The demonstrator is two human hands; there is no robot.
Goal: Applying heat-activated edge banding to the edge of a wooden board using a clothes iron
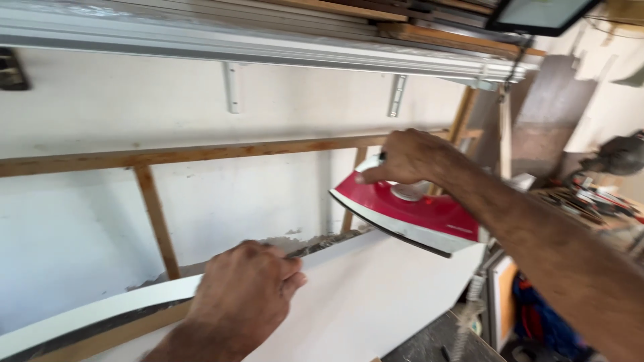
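From the head camera, the right hand (410, 157) is wrapped around the handle of a steam iron (410, 213), fingers closed tight on it. The iron is glossy red plastic with a white band and a dark, flat soleplate, pointed nose toward the left; it hangs tilted just above the far edge of a white board (376, 295).

The board is smooth, matte, broad, running from lower left to the right, with a thin white edge strip (94, 312) standing along its rim and a dark line beneath it where raw brown core shows.

The left hand (243, 295) rests on that edge, knuckles up, fingers curled shut and pressing the strip; whether they pinch it I cannot tell.

Behind, a rough wooden frame (154, 201) of pale brown battens leans against a chalky white wall (80, 107). Overhead, a shelf (268, 40) on white metal brackets carries long boards and pale profiles. To the right, a cluttered bench (590, 198) holds tools, blurred.
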